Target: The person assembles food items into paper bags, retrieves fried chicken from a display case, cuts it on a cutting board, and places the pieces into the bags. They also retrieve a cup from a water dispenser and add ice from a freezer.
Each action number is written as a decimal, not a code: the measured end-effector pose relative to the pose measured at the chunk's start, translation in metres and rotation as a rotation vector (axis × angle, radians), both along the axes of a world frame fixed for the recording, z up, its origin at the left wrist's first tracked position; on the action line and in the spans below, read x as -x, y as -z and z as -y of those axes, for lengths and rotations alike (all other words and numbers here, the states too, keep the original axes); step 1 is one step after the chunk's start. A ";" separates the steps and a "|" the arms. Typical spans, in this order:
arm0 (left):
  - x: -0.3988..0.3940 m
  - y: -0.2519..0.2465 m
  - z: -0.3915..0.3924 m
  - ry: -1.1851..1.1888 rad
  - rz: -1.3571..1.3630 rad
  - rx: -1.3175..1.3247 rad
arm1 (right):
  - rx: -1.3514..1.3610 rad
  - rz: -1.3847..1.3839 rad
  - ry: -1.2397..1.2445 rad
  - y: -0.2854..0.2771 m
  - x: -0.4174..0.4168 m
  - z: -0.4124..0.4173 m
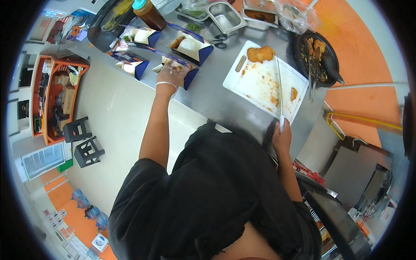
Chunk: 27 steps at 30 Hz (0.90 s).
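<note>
My left hand [172, 74], in a clear plastic glove, reaches into a paper food box [191, 79] at the table's edge; bits of browned food show by its fingers, but its grip is partly hidden. My right hand [282, 134] holds the white handle of a long knife [280, 87], its blade lying across a white cutting board [239, 87]. A golden fried cutlet [261, 54] lies at the board's far corner, and a small fried piece [293, 94] lies right of the blade among crumbs. Other open boxes hold white rice [187, 48].
Black-handled scissors [220, 41], a sauce bottle [149, 15] and steel pans [226, 15] stand farther back. Right of the board is a stone mortar [331, 58] with a pestle, fried food and metal tongs [313, 74]. Black stools [88, 152] stand on the floor at left.
</note>
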<state>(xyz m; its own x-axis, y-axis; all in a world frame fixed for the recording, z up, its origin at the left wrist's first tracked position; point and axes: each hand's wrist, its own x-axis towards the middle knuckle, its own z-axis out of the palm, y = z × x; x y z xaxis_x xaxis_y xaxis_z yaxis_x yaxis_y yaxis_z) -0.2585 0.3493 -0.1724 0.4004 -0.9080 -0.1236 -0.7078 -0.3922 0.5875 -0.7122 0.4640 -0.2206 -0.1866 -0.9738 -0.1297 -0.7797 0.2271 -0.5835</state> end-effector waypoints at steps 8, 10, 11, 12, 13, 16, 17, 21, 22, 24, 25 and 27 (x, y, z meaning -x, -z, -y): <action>-0.003 0.002 0.010 -0.099 0.115 -0.048 | 0.020 0.011 0.003 0.004 0.005 -0.001; -0.001 -0.006 0.008 0.237 0.422 -0.208 | 0.011 0.008 -0.003 0.002 0.004 -0.001; 0.000 -0.007 0.007 0.406 0.574 -0.286 | 0.007 0.006 -0.006 0.001 0.004 -0.001; -0.009 0.006 0.004 0.447 0.571 -0.284 | 0.005 0.005 -0.012 0.002 0.004 -0.001; -0.023 0.034 0.000 0.490 0.566 -0.281 | 0.003 0.001 -0.014 0.003 0.005 -0.002; -0.032 0.038 -0.002 0.619 0.611 -0.274 | 0.007 -0.005 -0.016 0.003 0.006 -0.003; -0.031 0.033 -0.003 0.662 0.637 -0.272 | 0.009 -0.006 -0.015 0.003 0.007 -0.005; 0.021 -0.026 -0.018 0.264 0.402 -0.236 | 0.070 0.011 0.038 0.001 0.010 -0.014; 0.028 -0.014 -0.020 0.391 0.391 -0.122 | 0.086 0.017 0.056 0.000 0.011 -0.017; 0.064 -0.018 -0.008 0.597 0.294 -0.079 | 0.096 0.011 0.094 -0.005 0.013 -0.021; 0.103 -0.034 -0.001 0.672 0.213 -0.152 | 0.092 0.001 0.108 -0.013 0.012 -0.021; 0.158 -0.007 0.015 0.762 0.048 0.047 | 0.073 -0.019 0.152 -0.020 0.015 -0.026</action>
